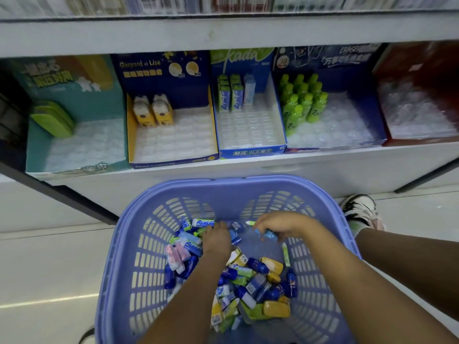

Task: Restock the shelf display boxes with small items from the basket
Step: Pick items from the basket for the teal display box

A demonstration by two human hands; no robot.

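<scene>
Basket [223, 184], on the floor before the shelf [273, 167]: a mixed heap of small items [250, 281], blue, yellow, green and pink, covers most of the bottom. Both grips are down in it, far side.

Right grip [280, 225]: curled round a light-blue pack [270, 235].
Left grip [216, 240]: fingertips buried among packs; cannot tell if it grasps anything.

Shelf boxes, left to right:
- teal box [74, 155]: a few flat green pieces at the back.
- yellow box [131, 135]: two yellow figures.
- kada box [250, 152]: a few cartons at the rear.
- bottle box [347, 135]: green bottles, back-left corner.
- red box [422, 70]: bare tray only.

Judgement: early stage. Most slots are unfilled and the heap is large.
</scene>
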